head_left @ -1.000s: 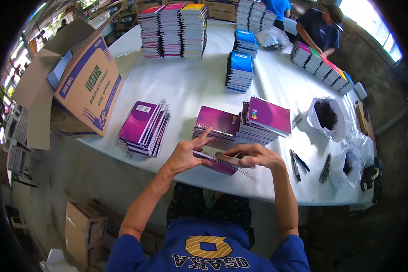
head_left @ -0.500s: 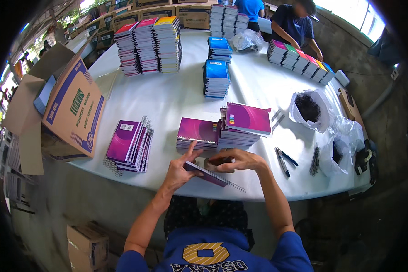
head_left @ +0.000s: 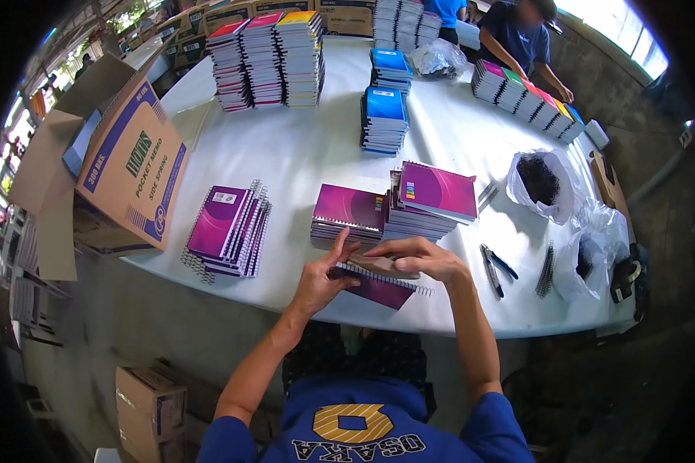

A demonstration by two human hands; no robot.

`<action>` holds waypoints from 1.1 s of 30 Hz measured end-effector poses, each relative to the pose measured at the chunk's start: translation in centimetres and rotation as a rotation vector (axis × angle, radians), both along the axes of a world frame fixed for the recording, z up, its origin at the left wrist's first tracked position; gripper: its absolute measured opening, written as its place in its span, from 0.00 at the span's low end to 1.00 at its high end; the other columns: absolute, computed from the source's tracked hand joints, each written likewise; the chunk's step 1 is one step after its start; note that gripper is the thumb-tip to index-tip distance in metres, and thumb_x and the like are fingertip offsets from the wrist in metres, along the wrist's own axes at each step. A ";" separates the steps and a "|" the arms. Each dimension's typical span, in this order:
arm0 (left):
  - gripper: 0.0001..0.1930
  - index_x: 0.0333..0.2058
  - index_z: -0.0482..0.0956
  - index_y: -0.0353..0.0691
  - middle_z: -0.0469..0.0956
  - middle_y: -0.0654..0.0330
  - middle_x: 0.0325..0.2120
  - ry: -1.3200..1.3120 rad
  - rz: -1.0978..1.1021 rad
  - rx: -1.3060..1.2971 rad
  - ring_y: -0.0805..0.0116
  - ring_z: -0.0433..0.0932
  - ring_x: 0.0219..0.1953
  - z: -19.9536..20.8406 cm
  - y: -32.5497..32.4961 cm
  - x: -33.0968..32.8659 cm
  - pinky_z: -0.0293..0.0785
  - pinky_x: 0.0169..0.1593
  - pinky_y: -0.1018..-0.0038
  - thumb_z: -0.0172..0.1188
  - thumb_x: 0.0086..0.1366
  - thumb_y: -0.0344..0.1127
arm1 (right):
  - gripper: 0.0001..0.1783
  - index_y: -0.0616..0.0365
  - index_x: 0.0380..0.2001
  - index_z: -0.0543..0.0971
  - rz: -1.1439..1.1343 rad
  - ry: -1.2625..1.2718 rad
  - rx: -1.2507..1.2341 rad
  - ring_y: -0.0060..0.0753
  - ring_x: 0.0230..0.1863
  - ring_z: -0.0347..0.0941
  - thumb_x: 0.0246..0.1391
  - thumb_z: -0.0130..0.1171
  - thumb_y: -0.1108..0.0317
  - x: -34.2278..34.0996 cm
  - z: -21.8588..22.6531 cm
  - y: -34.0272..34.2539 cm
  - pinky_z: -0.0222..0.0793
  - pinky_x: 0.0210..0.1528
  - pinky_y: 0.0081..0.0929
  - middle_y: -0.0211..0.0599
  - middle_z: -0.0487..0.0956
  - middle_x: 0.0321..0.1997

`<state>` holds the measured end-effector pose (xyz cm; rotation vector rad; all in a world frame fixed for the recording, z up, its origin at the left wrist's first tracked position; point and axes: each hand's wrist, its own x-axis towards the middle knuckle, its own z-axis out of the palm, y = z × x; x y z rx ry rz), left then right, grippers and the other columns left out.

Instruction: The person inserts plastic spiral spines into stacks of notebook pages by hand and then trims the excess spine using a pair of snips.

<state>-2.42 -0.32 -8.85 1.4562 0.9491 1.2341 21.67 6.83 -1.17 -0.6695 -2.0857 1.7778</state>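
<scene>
At the table's near edge my left hand grips a small purple notebook by its left end. A wire spiral runs along the notebook's top edge and sticks out past its right end. My right hand is closed on a flat brownish piece, whose material I cannot make out, and holds it against or just over the spiral. Just beyond my hands stand a low stack of purple notebooks and a taller purple stack. Purple notebooks with protruding spirals lie to the left.
Pliers and loose black coils lie right, near plastic bags holding dark coils. An open carton stands left. Blue stacks, red-to-yellow stacks and a multicoloured row stand farther back. A co-worker touches that row.
The spiral sticks out less at the notebook's right end. The notebook's purple cover now faces me more, and the brownish piece lies along the spiral. The whole view has shifted slightly.
</scene>
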 end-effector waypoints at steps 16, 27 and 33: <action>0.30 0.61 0.72 0.41 0.77 0.63 0.55 -0.121 -0.348 -0.223 0.77 0.72 0.52 2.3 -0.6 -0.8 0.70 0.53 0.79 0.64 0.64 0.47 | 0.35 0.51 0.56 0.78 -0.465 -0.452 0.549 0.49 0.61 0.67 0.45 0.71 0.49 6.6 -2.1 -3.7 0.64 0.64 0.42 0.47 0.71 0.61; 0.27 0.60 0.71 0.39 0.77 0.55 0.54 0.664 0.079 0.301 0.57 0.73 0.60 5.9 -3.8 0.4 0.68 0.62 0.64 0.58 0.67 0.47 | 0.32 0.53 0.63 0.67 -1.081 -1.090 0.971 0.57 0.63 0.60 0.55 0.61 0.61 15.6 -8.2 -7.5 0.50 0.68 0.52 0.57 0.66 0.62; 0.31 0.64 0.65 0.41 0.75 0.55 0.56 1.005 0.223 0.533 0.55 0.75 0.57 4.9 -5.0 2.8 0.73 0.55 0.58 0.58 0.67 0.47 | 0.28 0.53 0.60 0.70 -1.114 -0.994 1.061 0.52 0.51 0.69 0.54 0.55 0.75 12.7 -5.9 -8.5 0.67 0.53 0.44 0.53 0.72 0.48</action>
